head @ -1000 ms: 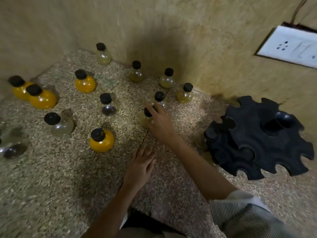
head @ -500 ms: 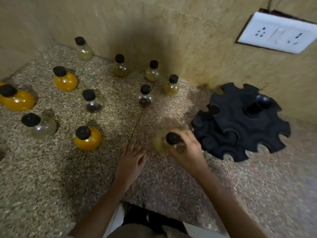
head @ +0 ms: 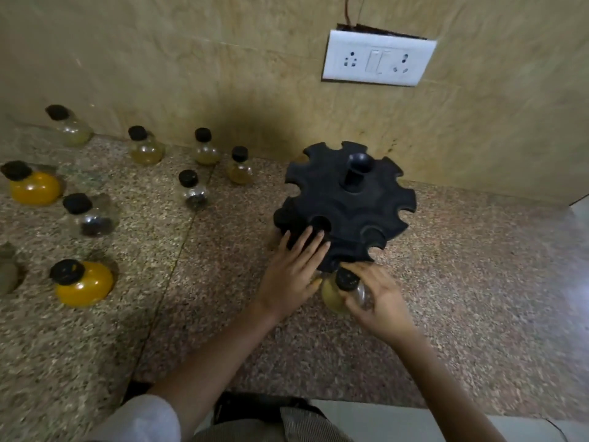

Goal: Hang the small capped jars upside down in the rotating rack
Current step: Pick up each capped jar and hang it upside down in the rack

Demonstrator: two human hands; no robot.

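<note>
The black rotating rack (head: 347,202) stands on the speckled stone counter near the wall, its notched rim slots showing no jars. My right hand (head: 377,298) is shut on a small round jar (head: 333,296) with a black cap and yellowish contents, held cap-up just below the rack's front edge. My left hand (head: 294,272) lies flat, fingers spread, on the rack's front-left rim. Several other capped jars stand to the left: two orange ones (head: 84,283) (head: 33,188), a clear one with dark contents (head: 90,218), and pale yellow ones (head: 145,149) along the wall.
A white socket plate (head: 377,59) is fixed on the beige wall (head: 223,74) behind the rack. The stone counter (head: 462,282) stretches right of the rack. My sleeves and lap fill the bottom edge.
My right hand has carried the jar from the left group to the rack's front edge. My left hand left the counter and now rests on the rack. The view shifted right.
</note>
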